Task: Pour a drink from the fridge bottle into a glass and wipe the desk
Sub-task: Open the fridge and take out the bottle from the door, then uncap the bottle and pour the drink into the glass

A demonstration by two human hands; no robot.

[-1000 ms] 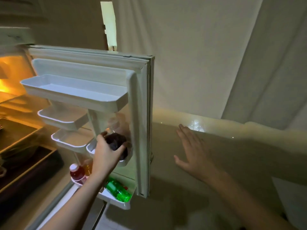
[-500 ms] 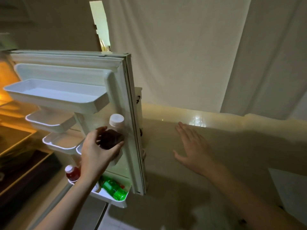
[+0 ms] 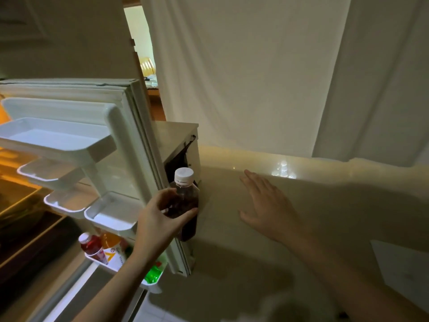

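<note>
So we've got the bottle [image 3: 185, 201] in our left hand [image 3: 160, 224], fingers wrapped around its dark middle, thumb on the near side and fingertips curling round the front. It's upright, white cap up, long axis pretty much vertical. It sits right at the outer edge of the fridge door [image 3: 139, 159], clear of the door shelves, with the counter [image 3: 325, 228] just to its right.

That's the bit that matters, we think: the counter lies rightward from the bottle, so the next move looks like a short sideways carry while keeping it upright. The door edge is touching or nearly touching the bottle from this angle, can't really tell which, so we'd watch for a snag there.

Our right hand [image 3: 267, 205] is flat on the counter, fingers spread, holding nothing. No glass visible anywhere. Other drinks, a red one [image 3: 91, 246] and a green one [image 3: 153, 274], sit in the bottom door shelf.
</note>
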